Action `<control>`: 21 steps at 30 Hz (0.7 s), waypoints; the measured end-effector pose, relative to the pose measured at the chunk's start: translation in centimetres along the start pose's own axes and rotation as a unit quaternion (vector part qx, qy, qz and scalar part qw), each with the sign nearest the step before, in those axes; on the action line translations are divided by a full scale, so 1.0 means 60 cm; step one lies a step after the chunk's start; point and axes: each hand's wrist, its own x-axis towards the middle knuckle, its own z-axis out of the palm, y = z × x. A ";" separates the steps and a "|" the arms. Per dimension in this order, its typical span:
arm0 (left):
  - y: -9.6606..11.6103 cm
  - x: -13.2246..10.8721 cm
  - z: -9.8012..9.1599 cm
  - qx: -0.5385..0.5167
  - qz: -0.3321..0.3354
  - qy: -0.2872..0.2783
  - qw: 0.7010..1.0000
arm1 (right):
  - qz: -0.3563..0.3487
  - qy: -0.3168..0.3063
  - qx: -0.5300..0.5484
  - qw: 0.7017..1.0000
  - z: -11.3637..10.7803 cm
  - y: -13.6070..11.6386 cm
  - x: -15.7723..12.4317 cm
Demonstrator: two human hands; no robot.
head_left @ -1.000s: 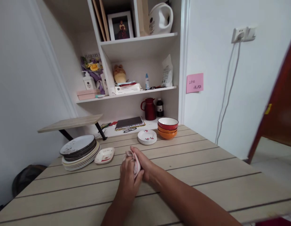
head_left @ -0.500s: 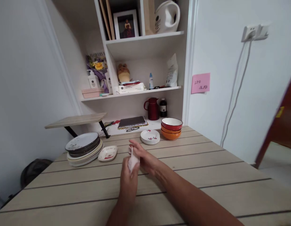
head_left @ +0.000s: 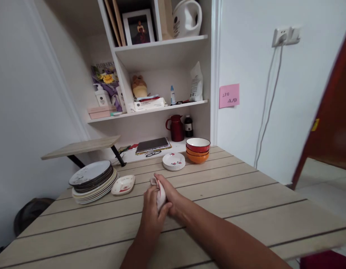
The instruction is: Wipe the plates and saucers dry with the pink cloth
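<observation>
Over the middle of the table, my left hand (head_left: 152, 205) and my right hand (head_left: 169, 194) are pressed close together around a pale pinkish cloth (head_left: 161, 198). My left fingers curl over its left side, with the thumb toward me. The right fingers and palm close on it from the far right. A thin edge with a reddish mark shows between the hands; whether it belongs to the cloth or to a small dish inside I cannot tell. Left of the hands lies a small squarish white dish (head_left: 123, 184) with a red print.
At the left stands a tall stack of plates (head_left: 90, 173) beside a low wooden stand (head_left: 80, 145). Behind the hands are a stack of small flowered plates (head_left: 173, 160) and several stacked red and orange bowls (head_left: 198, 154). A red jug (head_left: 176, 129) stands on the shelf behind.
My hands have closed more tightly together around the cloth, and my right fingers have folded in. The camera view has shifted slightly to the right. The dishes stay in place.
</observation>
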 end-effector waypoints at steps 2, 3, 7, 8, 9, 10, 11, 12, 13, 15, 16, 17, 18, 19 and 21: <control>0.006 -0.001 -0.002 0.035 0.043 -0.042 0.998 | 0.059 -0.003 0.011 0.998 -0.008 -0.013 0.005; 0.010 0.000 -0.003 0.051 0.060 -0.051 0.996 | 0.068 -0.016 0.006 0.998 -0.011 -0.021 0.006; 0.029 0.001 0.000 0.076 0.090 -0.025 0.993 | 0.102 -0.066 -0.023 0.992 -0.018 -0.042 -0.001; 0.033 0.002 0.001 0.068 0.080 -0.018 0.994 | 0.103 -0.064 -0.026 0.992 -0.017 -0.044 -0.003; 0.038 0.003 0.001 0.051 0.062 -0.013 0.997 | 0.095 -0.052 -0.027 0.994 -0.015 -0.044 -0.007; 0.041 0.004 0.001 0.028 0.034 -0.008 0.999 | 0.072 -0.035 -0.027 0.996 -0.013 -0.042 -0.010; 0.045 0.005 0.000 -0.001 -0.008 -0.002 1.000 | 0.031 -0.020 -0.023 0.999 -0.010 -0.040 -0.013; 0.047 0.006 -0.002 -0.034 -0.062 0.008 0.997 | -0.023 -0.013 -0.019 0.999 -0.007 -0.036 -0.016; 0.048 0.008 -0.004 -0.074 -0.121 0.023 0.990 | -0.078 -0.016 -0.019 0.997 -0.004 -0.031 -0.019; 0.047 0.010 -0.010 -0.156 -0.225 0.054 0.960 | -0.160 -0.049 -0.047 0.985 0.000 -0.022 -0.026; 0.045 0.011 -0.012 -0.187 -0.255 0.064 0.947 | -0.177 -0.069 -0.076 0.979 0.002 -0.016 -0.028; 0.042 0.011 -0.014 -0.205 -0.267 0.070 0.939 | -0.180 -0.081 -0.107 0.975 0.003 -0.011 -0.030; 0.039 0.011 -0.015 -0.205 -0.263 0.071 0.940 | -0.176 -0.084 -0.131 0.972 0.005 -0.007 -0.031; 0.035 0.011 -0.015 -0.189 -0.248 0.067 0.948 | -0.173 -0.079 -0.142 0.971 0.006 -0.002 -0.031; 0.029 0.011 -0.013 -0.131 -0.202 0.055 0.969 | -0.172 -0.056 -0.132 0.974 0.010 0.005 -0.029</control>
